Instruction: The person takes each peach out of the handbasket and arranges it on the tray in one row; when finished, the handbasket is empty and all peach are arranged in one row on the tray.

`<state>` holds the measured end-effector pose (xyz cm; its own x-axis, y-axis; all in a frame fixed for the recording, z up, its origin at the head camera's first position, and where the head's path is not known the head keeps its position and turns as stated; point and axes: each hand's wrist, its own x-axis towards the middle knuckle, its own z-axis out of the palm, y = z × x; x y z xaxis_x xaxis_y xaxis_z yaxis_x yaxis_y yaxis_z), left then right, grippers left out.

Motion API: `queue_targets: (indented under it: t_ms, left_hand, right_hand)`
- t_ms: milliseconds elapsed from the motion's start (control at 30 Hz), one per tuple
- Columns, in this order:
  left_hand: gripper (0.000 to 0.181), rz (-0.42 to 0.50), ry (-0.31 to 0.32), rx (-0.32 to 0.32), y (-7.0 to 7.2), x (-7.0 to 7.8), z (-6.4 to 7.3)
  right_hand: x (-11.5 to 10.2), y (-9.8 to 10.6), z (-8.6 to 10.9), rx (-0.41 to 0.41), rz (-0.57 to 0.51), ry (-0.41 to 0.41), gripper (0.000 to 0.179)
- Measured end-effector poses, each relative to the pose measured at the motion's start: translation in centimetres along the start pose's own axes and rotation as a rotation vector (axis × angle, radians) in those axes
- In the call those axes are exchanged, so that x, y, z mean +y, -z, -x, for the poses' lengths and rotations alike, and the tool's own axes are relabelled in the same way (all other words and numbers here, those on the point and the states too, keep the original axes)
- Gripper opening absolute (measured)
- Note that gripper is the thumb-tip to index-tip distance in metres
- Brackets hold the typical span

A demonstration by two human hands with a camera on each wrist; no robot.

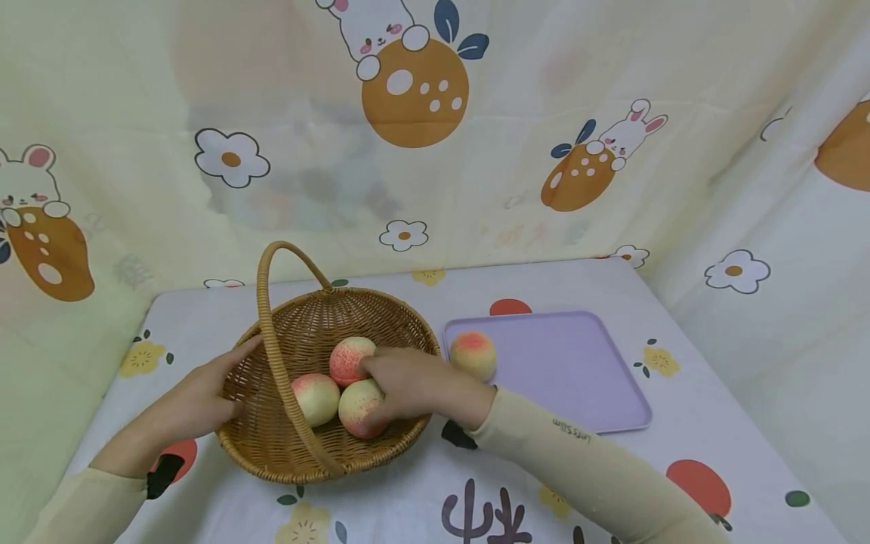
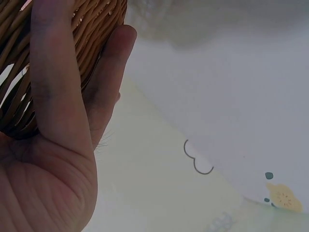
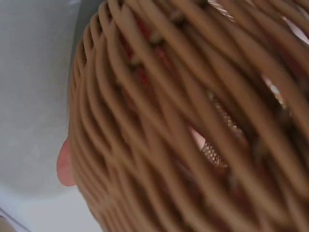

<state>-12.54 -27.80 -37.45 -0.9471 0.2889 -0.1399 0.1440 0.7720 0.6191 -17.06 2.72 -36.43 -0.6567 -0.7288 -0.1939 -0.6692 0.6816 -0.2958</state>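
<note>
A brown wicker basket with a tall arched handle stands tilted on the table, holding three peaches. My left hand grips its left rim, the thumb inside the wall; in the left wrist view, fingers lie along the weave. My right hand reaches over the right rim into the basket. Its thumb and fingers are around the lower right peach, the fingertips also right at the upper peach. The left peach sits beside them. Wicker fills most of the right wrist view.
Right of the basket lies a shallow purple tray with one peach at its left edge. A patterned cloth covers the table, and printed curtains hang behind and at the sides.
</note>
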Motion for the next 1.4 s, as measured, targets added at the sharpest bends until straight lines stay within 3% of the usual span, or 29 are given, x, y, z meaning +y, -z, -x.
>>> queue_targets:
  t_ms: [267, 433, 533, 867, 1100, 1300, 1400]
  left_hand:
    - [0.1, 0.013, 0.025, -0.009, 0.1, 0.1, 0.1]
    - [0.1, 0.014, 0.036, -0.01, 0.0, 0.2, 0.2]
    - [0.101, 0.004, 0.037, -0.007, 0.0, 0.1, 0.1]
    - [0.101, 0.006, 0.038, -0.01, 0.0, 0.0, 0.1]
    - [0.101, 0.014, 0.041, -0.007, 0.0, 0.0, 0.0]
    - [0.102, 0.02, 0.056, -0.014, -0.1, 0.0, 0.0]
    - [0.102, 0.012, 0.056, -0.015, -0.1, -0.2, 0.0]
  right_hand:
    - [-1.6, -1.6, 0.0, 0.013, 0.115, -0.068, 0.076]
    - [-1.3, -1.6, 0.0, 0.018, 0.086, -0.008, 0.065]
    - [-0.7, -1.0, 0.1, 0.024, -0.021, 0.045, 0.061]
    - [1.5, 0.7, 1.6, 0.148, -0.595, 0.273, 0.072]
    - [2.6, 0.6, 2.3, 0.272, -0.78, 0.291, 0.083]
    - [3.9, 1.0, 3.2, 0.373, -1.016, 0.323, 0.077]
    - [4.8, 1.5, 3.9, 0.404, -1.075, 0.35, 0.075]
